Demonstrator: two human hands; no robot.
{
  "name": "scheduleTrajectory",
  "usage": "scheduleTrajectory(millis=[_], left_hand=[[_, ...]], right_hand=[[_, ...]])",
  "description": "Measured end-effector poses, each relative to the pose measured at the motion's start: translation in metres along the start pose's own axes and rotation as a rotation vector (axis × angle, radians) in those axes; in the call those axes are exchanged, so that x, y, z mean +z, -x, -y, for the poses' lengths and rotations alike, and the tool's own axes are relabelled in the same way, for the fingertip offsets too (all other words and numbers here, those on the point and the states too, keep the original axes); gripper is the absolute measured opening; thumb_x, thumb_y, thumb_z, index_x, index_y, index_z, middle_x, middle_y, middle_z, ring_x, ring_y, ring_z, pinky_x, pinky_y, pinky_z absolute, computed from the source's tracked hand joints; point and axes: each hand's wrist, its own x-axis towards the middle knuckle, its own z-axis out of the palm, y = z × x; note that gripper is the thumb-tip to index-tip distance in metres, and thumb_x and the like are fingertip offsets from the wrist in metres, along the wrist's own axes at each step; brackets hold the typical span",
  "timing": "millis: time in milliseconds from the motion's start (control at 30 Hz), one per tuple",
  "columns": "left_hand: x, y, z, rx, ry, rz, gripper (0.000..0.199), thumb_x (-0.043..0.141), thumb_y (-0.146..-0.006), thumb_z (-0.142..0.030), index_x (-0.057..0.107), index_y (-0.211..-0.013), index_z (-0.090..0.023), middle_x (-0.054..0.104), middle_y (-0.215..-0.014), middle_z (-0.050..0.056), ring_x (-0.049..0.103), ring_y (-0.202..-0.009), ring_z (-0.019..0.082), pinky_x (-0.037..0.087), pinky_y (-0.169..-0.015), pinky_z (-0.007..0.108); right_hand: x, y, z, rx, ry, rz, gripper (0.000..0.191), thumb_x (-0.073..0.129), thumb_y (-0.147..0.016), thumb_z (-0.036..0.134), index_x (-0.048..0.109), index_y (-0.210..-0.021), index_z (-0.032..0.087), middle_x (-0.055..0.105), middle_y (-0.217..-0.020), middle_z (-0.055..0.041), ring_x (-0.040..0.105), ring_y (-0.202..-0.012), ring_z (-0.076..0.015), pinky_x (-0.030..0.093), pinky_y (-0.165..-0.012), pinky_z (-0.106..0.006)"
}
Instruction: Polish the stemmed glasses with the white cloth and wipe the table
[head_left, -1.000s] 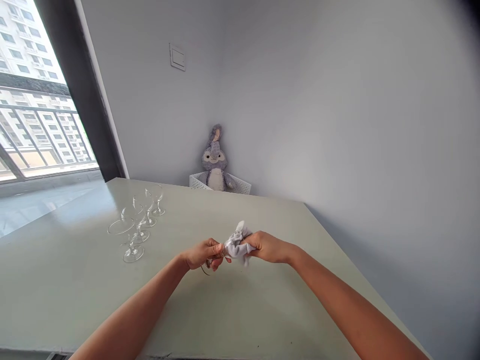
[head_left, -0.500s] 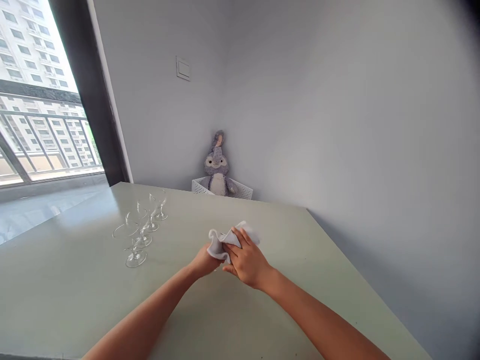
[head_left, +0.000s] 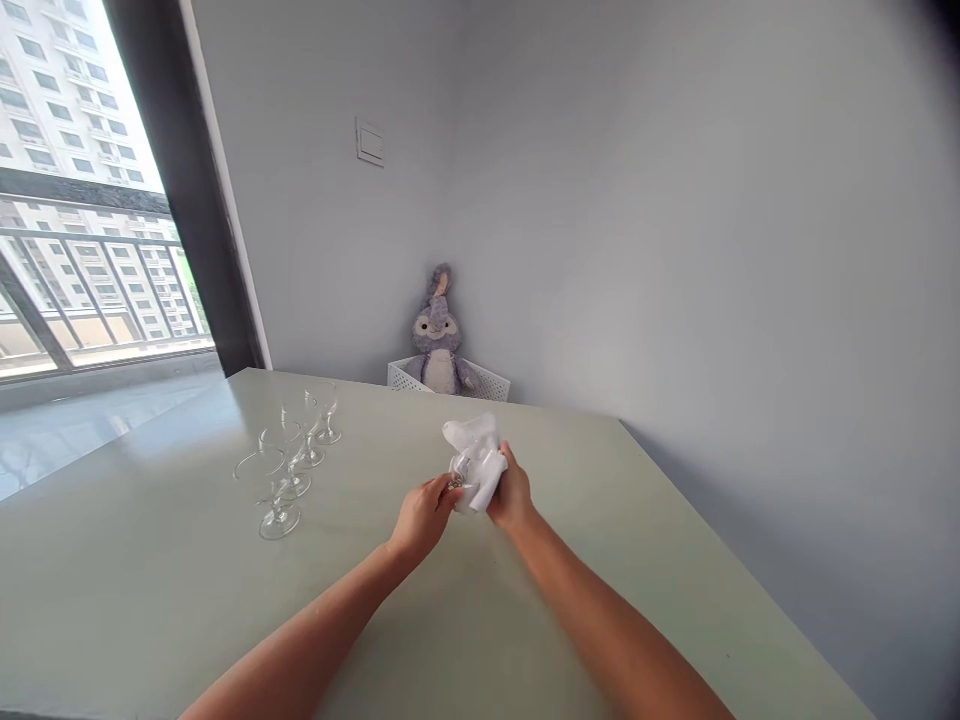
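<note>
Above the middle of the table, my left hand (head_left: 421, 518) is closed on a clear glass (head_left: 460, 472), of which only a small part shows near the fingertips. A crumpled white cloth (head_left: 480, 440) is bunched around the glass and hides most of it. From the other side, my right hand (head_left: 513, 492) grips the cloth, its thumb up along the edge and its other fingers mostly hidden. To the left, several clear stemmed glasses (head_left: 279, 520) stand upright in a slanting row.
The pale green table (head_left: 600, 600) meets grey walls at the back and right. Behind its far edge, a plush toy (head_left: 439, 350) sits in a white perforated basket (head_left: 491, 385). A window with a railing (head_left: 112, 290) is at the left.
My right hand has turned from lying over the cloth to cupping its right side. My left hand has turned, its fingers now showing on the glass. The cloth has shifted and bunched up.
</note>
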Motion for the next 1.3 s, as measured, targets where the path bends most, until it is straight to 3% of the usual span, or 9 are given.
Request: scheduleTrajectory(millis=[167,333,500,667,800,1000,1133,1233,1300], left_hand=[[0.003,0.005,0.001,0.065,-0.152,-0.137,0.020,0.038,-0.081,-0.016,0.057,-0.088,-0.019,0.053,-0.085,0.005,0.050,-0.068,0.014,0.038,-0.061,0.026],[0.008,0.008,0.003,0.140,-0.309,-0.252,0.026,0.042,-0.080,-0.016,0.059,-0.099,-0.022,0.042,-0.126,0.010,0.037,-0.115,0.028,0.030,-0.092,0.048],[0.005,-0.004,0.012,-0.036,0.210,-0.075,0.023,0.039,-0.084,-0.028,0.058,-0.097,-0.021,0.051,-0.115,0.009,0.048,-0.105,0.021,0.039,-0.086,0.039],[-0.004,-0.008,0.009,-0.242,0.949,0.292,0.045,0.048,-0.078,-0.049,0.049,-0.110,-0.017,0.058,-0.074,0.002,0.052,-0.054,0.010,0.042,-0.053,0.025],[-0.009,-0.006,0.007,-0.325,1.186,0.446,0.055,0.057,-0.071,-0.051,0.049,-0.111,-0.016,0.057,-0.067,0.002,0.049,-0.044,0.009,0.033,-0.040,0.021],[-0.012,-0.009,0.007,-0.270,1.125,0.315,0.051,0.063,-0.068,-0.045,0.052,-0.107,-0.014,0.058,-0.065,0.001,0.048,-0.044,0.008,0.036,-0.046,0.022],[-0.015,-0.013,0.008,-0.244,1.144,0.104,0.042,0.067,-0.067,-0.038,0.054,-0.099,-0.014,0.063,-0.088,0.007,0.050,-0.058,0.007,0.039,-0.058,0.021],[-0.017,-0.016,0.014,-0.326,1.283,0.004,0.036,0.063,-0.072,-0.037,0.050,-0.098,-0.017,0.062,-0.094,0.006,0.044,-0.055,0.004,0.040,-0.060,0.021],[-0.016,-0.017,0.019,-0.407,1.335,-0.048,0.029,0.062,-0.073,-0.037,0.050,-0.090,-0.017,0.061,-0.088,0.004,0.043,-0.053,0.004,0.040,-0.059,0.021]], right_hand=[[0.031,0.035,-0.035,-0.054,-0.160,0.013,0.043,0.045,-0.077,0.059,0.055,-0.097,0.022,0.061,-0.099,-0.0055,0.055,-0.095,-0.0199,0.047,-0.073,-0.030],[0.026,0.033,-0.047,-0.120,0.009,0.038,0.043,0.057,-0.072,0.054,0.053,-0.099,0.021,0.061,-0.093,-0.0034,0.056,-0.088,-0.0161,0.046,-0.076,-0.027],[0.002,0.019,-0.040,-0.034,0.107,-0.047,0.044,0.061,-0.064,0.059,0.052,-0.075,0.017,0.053,-0.058,0.0032,0.050,-0.049,-0.0108,0.044,-0.050,-0.025],[0.004,0.030,-0.028,0.142,-0.046,0.290,0.047,0.057,-0.067,0.062,0.056,-0.073,0.015,0.056,-0.059,-0.0002,0.052,-0.047,-0.0108,0.042,-0.051,-0.025],[0.005,0.039,-0.026,0.273,-0.060,0.446,0.047,0.056,-0.068,0.061,0.057,-0.071,0.014,0.059,-0.061,-0.0021,0.057,-0.052,-0.0138,0.041,-0.049,-0.025],[-0.002,0.029,-0.023,0.282,-0.051,0.400,0.047,0.055,-0.070,0.060,0.059,-0.079,0.014,0.062,-0.062,-0.0038,0.060,-0.055,-0.0168,0.044,-0.053,-0.029],[-0.015,0.013,-0.023,0.236,-0.010,0.077,0.044,0.062,-0.062,0.060,0.054,-0.067,0.017,0.055,-0.055,0.0002,0.054,-0.050,-0.0155,0.043,-0.046,-0.028],[-0.022,0.013,-0.019,-0.007,0.166,-0.144,0.046,0.049,-0.071,0.063,0.053,-0.064,0.018,0.052,-0.056,0.0001,0.050,-0.053,-0.0147,0.043,-0.050,-0.028],[-0.019,0.022,-0.015,-0.318,0.413,-0.061,0.046,0.037,-0.081,0.059,0.057,-0.074,0.019,0.055,-0.067,-0.0033,0.051,-0.065,-0.0169,0.044,-0.059,-0.030]])
